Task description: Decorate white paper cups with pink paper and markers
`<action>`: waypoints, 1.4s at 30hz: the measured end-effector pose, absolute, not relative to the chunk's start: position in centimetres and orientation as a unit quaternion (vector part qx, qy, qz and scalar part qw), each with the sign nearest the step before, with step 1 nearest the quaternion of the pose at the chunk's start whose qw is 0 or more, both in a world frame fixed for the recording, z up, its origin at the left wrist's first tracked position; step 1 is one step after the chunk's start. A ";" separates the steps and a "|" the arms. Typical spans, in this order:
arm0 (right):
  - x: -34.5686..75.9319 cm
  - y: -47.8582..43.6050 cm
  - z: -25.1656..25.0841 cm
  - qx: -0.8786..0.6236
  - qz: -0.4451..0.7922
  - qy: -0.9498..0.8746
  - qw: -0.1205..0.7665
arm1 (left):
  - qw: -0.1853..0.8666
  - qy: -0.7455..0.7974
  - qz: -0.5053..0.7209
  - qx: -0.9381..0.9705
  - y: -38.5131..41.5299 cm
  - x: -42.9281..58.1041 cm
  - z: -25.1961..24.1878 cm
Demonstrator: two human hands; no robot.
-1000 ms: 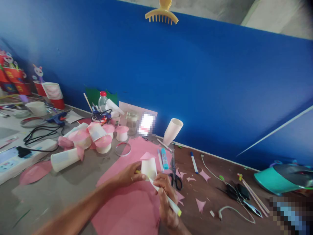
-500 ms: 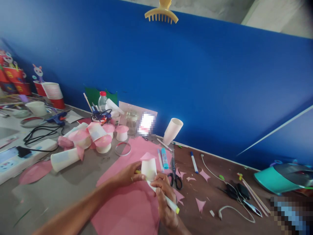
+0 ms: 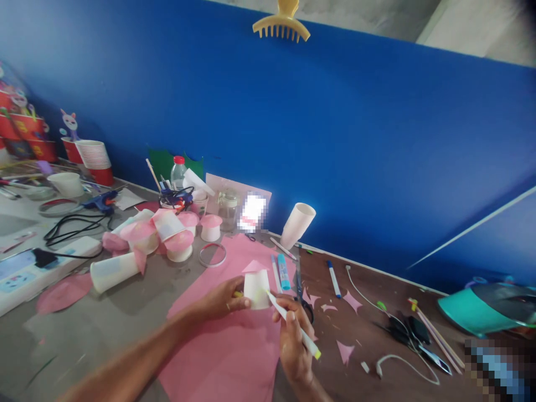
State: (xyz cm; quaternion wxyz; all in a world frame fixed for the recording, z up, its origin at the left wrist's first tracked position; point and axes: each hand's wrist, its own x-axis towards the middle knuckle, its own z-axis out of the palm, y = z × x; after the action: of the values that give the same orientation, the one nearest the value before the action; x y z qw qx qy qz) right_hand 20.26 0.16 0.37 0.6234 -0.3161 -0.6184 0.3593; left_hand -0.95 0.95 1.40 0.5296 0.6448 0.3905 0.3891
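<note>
A white paper cup [image 3: 256, 289] with a pink pointed paper piece [image 3: 255, 267] at its top is gripped by my left hand [image 3: 227, 298], which also has something small and yellow by its fingers, perhaps a pen cap. Faint yellow marks show on the cup's side. Between the fingers of my right hand [image 3: 294, 330] is a white marker [image 3: 305, 339] with a yellow end, its tip at the cup's right side. Beneath both hands lies a large pink paper sheet [image 3: 221, 352].
Pink-topped paper cups [image 3: 179, 245] cluster at the left, near a glue gun [image 3: 100, 202] and a power strip [image 3: 75, 254]. Scissors [image 3: 309, 310], a glue stick [image 3: 283, 272], a blue marker [image 3: 334, 279] and pink scraps [image 3: 345, 352] lie rightward. A tall white cup [image 3: 298, 224] leans against the blue wall.
My right hand has shifted right, and the marker tip has moved from the cup's lower left to its right side. My left hand still holds the cup.
</note>
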 end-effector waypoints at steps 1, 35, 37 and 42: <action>20.3 0.2 0.4 -0.318 0.353 -0.620 0.624 | 0.535 0.388 0.391 0.640 0.9 -1.0 1.4; 20.0 0.0 1.8 -0.313 0.395 -0.603 0.619 | 0.533 0.381 0.401 0.641 0.9 -1.0 1.4; 20.0 0.0 1.9 -0.317 0.397 -0.600 0.618 | 0.530 0.382 0.403 0.641 0.9 -1.0 1.3; 20.0 0.1 2.1 -0.329 0.411 -0.589 0.613 | 0.515 0.396 0.399 0.647 0.9 -1.1 1.2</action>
State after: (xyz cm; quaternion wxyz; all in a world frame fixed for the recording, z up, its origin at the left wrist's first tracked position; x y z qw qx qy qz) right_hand 19.96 0.09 2.14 0.6129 -0.3291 -0.5892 0.4108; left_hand -1.10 0.87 1.17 0.5150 0.6471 0.3964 0.3985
